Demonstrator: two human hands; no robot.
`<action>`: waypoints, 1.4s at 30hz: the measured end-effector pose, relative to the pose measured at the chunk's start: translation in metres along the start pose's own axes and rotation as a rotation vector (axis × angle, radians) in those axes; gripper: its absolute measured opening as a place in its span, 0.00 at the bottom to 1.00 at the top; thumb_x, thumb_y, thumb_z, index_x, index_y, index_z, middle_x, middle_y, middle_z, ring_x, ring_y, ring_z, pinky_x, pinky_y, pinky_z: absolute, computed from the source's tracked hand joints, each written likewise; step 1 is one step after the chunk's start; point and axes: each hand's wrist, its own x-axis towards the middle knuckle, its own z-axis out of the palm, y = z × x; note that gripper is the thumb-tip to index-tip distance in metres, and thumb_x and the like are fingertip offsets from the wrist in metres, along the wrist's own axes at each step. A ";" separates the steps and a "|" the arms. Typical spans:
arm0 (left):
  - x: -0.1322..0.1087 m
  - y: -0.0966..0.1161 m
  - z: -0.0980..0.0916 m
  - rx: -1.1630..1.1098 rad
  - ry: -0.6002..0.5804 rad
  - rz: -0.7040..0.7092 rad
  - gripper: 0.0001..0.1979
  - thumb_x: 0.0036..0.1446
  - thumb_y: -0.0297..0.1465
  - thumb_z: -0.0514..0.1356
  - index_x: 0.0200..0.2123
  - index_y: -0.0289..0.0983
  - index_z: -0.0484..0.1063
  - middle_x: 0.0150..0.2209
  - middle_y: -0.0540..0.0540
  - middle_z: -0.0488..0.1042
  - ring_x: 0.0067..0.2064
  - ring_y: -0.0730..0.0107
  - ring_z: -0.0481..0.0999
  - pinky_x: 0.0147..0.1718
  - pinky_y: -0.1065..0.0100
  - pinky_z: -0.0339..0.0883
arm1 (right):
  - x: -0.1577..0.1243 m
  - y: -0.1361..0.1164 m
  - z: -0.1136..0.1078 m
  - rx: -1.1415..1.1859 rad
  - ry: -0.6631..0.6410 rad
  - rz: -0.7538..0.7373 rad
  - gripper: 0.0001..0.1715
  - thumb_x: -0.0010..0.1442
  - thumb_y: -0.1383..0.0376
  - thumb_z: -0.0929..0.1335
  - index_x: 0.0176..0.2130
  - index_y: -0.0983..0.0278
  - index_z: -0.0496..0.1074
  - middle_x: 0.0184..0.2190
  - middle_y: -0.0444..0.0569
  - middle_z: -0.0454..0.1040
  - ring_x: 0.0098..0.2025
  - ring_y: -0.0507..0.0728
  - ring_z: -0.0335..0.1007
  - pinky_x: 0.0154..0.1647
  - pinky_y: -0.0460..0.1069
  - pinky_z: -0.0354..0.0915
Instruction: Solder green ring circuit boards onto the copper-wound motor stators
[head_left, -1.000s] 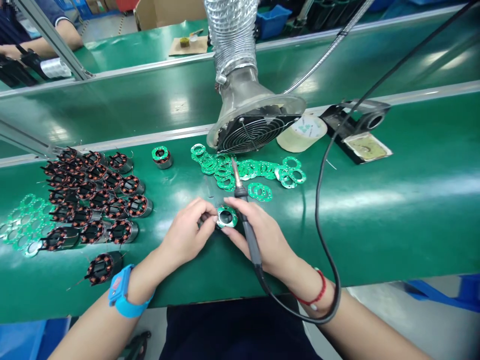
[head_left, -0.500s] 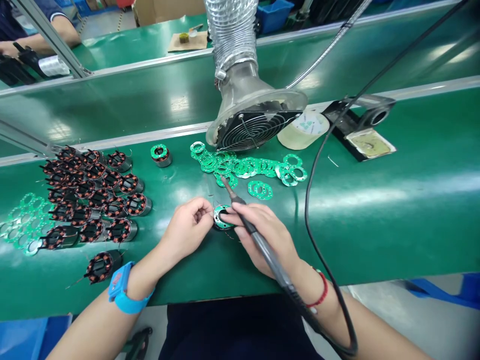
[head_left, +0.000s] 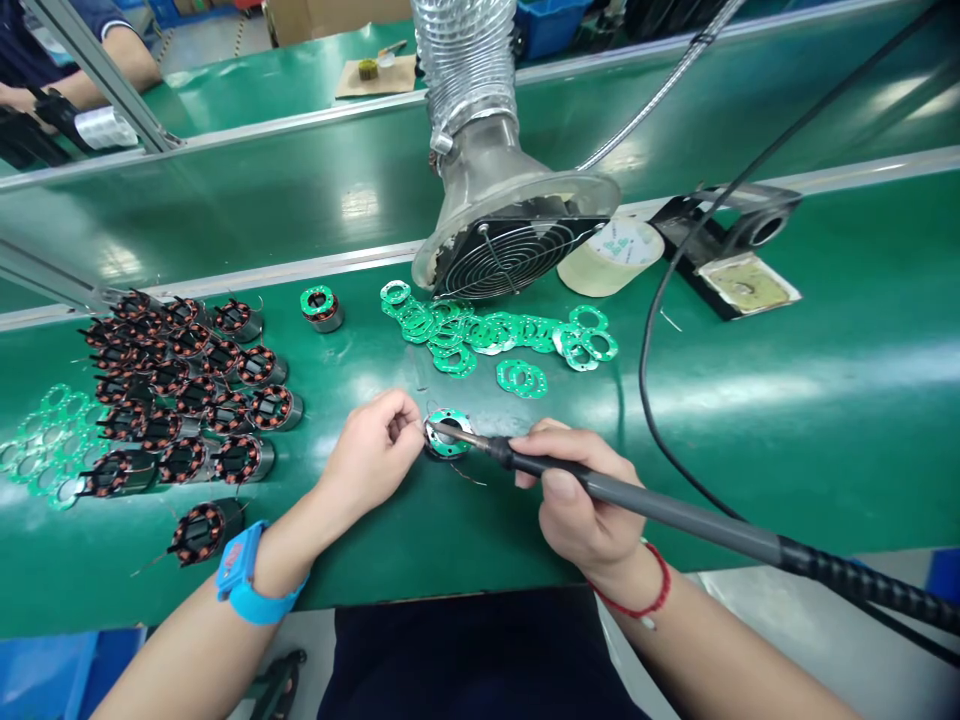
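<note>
— Where's the soldering iron (head_left: pixel 645 503)?
— Clamped in the right hand (head_left: pixel 581 500), tip on the stator (head_left: pixel 448 437) lying on the green mat (head_left: pixel 787 400).
— And the left hand (head_left: pixel 373 455)?
— Fingers pinched together just left of the stator, touching its edge

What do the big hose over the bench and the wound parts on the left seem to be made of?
The hose looks like thin metal foil: silvery, shiny, ribbed and crinkled. The wound parts seem to be copper wire on dark, probably plastic, cores: reddish-orange coils between black segments, some with a grey metallic sleeve.
</note>
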 end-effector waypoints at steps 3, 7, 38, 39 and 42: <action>-0.001 0.001 0.001 0.034 0.019 0.008 0.05 0.51 0.23 0.52 0.24 0.37 0.61 0.23 0.54 0.61 0.25 0.76 0.59 0.25 0.72 0.53 | 0.000 -0.001 0.000 0.016 0.003 -0.014 0.11 0.64 0.61 0.63 0.43 0.60 0.72 0.26 0.46 0.72 0.25 0.55 0.65 0.28 0.52 0.61; -0.002 0.002 0.002 0.089 0.051 0.048 0.06 0.51 0.23 0.52 0.24 0.37 0.61 0.23 0.54 0.62 0.26 0.76 0.60 0.26 0.72 0.53 | 0.003 -0.003 0.002 -0.016 0.015 -0.042 0.13 0.63 0.63 0.65 0.49 0.59 0.70 0.29 0.45 0.75 0.28 0.56 0.70 0.33 0.53 0.65; -0.004 0.000 -0.007 -0.026 -0.047 0.139 0.04 0.58 0.26 0.54 0.31 0.36 0.67 0.29 0.52 0.66 0.31 0.74 0.65 0.32 0.72 0.58 | 0.017 -0.001 0.014 -0.437 -0.394 -0.035 0.30 0.60 0.66 0.66 0.60 0.59 0.55 0.52 0.55 0.69 0.54 0.64 0.64 0.51 0.62 0.64; -0.004 0.000 -0.006 -0.050 -0.062 0.124 0.04 0.58 0.26 0.54 0.31 0.36 0.67 0.29 0.52 0.66 0.31 0.75 0.65 0.32 0.72 0.59 | 0.018 -0.003 0.014 -0.442 -0.396 -0.076 0.31 0.60 0.66 0.66 0.61 0.60 0.54 0.54 0.55 0.68 0.56 0.64 0.61 0.53 0.63 0.63; -0.004 -0.001 -0.004 -0.117 -0.086 0.077 0.04 0.58 0.28 0.55 0.31 0.36 0.68 0.29 0.51 0.67 0.31 0.74 0.65 0.32 0.72 0.59 | 0.018 -0.007 0.015 -0.447 -0.404 -0.191 0.32 0.60 0.69 0.64 0.61 0.59 0.53 0.54 0.55 0.67 0.59 0.63 0.58 0.54 0.64 0.60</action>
